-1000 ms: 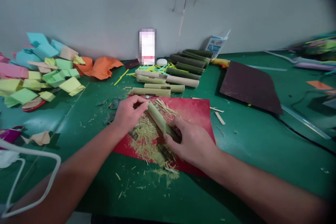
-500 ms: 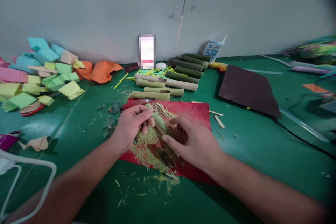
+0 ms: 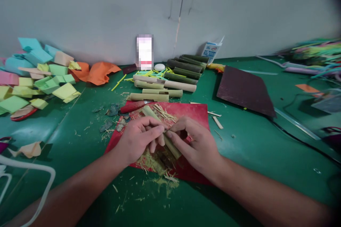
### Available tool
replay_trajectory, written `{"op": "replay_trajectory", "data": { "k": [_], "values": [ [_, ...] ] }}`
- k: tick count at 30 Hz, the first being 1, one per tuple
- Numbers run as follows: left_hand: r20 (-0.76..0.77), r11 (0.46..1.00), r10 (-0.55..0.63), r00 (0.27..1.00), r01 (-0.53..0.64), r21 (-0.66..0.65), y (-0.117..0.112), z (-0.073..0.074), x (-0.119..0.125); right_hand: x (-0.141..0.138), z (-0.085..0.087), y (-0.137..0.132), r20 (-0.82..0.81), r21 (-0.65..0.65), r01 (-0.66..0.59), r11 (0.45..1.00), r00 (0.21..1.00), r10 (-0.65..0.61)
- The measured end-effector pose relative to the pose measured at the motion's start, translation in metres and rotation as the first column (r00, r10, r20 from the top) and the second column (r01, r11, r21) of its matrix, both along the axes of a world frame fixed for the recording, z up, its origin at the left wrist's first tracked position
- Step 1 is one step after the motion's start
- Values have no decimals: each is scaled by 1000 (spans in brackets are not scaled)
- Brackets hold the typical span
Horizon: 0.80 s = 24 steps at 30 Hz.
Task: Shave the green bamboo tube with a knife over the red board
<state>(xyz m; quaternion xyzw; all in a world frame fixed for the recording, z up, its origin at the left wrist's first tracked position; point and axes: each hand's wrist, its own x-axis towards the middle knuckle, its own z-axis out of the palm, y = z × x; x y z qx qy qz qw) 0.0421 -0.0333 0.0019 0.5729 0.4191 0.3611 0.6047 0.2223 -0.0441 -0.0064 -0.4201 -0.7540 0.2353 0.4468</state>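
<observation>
Both hands grip one pale green bamboo stick (image 3: 149,112) over a red cutting mat (image 3: 194,111). My left hand (image 3: 138,138) is curled round the stick's middle, thumb on top. My right hand (image 3: 195,143) pinches the near end from the right. The stick lies slanted, its far end pointing up and left. A heap of pale shavings (image 3: 150,161) lies under my hands on the mat. A red-handled knife (image 3: 133,106) rests at the mat's far left corner.
Peeled and dark green bamboo sticks (image 3: 170,81) lie in rows behind the mat. Coloured folded paper (image 3: 45,78) is piled at the left, orange paper (image 3: 94,72) beside it. A dark brown sheet (image 3: 243,90) lies to the right. White tubing (image 3: 29,170) crosses the near left.
My left hand slid down the stick toward my right hand until the two hands meet. The red-handled knife, hidden before, now shows at the mat's far left.
</observation>
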Motion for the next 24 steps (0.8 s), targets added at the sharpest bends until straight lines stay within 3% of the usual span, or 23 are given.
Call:
{"op": "replay_trajectory", "data": {
  "k": [3, 6, 10, 12, 18, 24],
  "values": [
    [10, 1000, 17, 1000, -17, -9, 1, -1, -1, -1, 2, -2, -53, -43, -12, 999, 999, 10],
    [-70, 983, 134, 988, -123, 139, 2, 2, -2, -2, 4, -3, -131, -99, 4, 995, 991, -17],
    [-189, 831, 301, 935, -160, 532, 2, 8, -2, -3, 5, -5, -195, -191, 11, 982, 980, -49],
    [-212, 791, 296, 932, -115, 601, 2, 8, -2, -4, 5, -5, -219, -220, 6, 975, 974, -55],
    [-235, 873, 207, 950, -71, 483, 0, -1, 0, -5, 2, -6, -263, -254, -35, 966, 964, -34],
    [-202, 876, 249, 947, -131, 465, -3, -1, 0, -3, 2, -2, -171, -216, 0, 976, 985, -38]
  ]
}}
